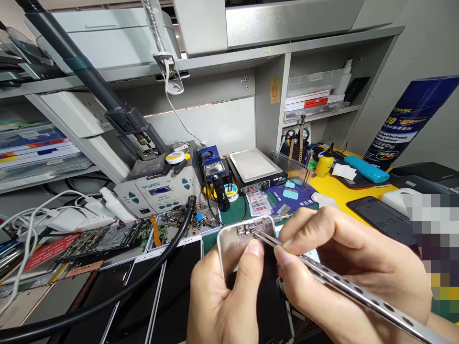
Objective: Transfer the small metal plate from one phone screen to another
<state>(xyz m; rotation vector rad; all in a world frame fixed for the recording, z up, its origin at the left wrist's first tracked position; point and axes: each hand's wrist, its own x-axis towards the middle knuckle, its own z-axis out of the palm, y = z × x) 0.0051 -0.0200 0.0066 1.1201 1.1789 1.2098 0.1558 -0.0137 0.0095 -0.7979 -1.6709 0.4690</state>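
Observation:
My left hand (229, 296) grips a phone housing (229, 248) with a pale rounded frame, its thumb pressed on the inner face near the top. In my right hand (333, 267) is a pair of perforated silver tweezers (358, 292), pinched between thumb and fingers. The tweezer tips reach the small metal parts at the top inside edge of the housing, beside printed lettering. Whether the tips hold anything is too small to tell. A black panel (270, 301) lies at the lower part of the housing, partly hidden by my hands.
Several phones and screens (179, 282) lie at the left, crossed by a black hose (143, 286). Behind stand a grey soldering station (161, 191) and a heating plate (255, 167). A phone showing a timer (380, 220) and a blue spray can (405, 124) are at the right.

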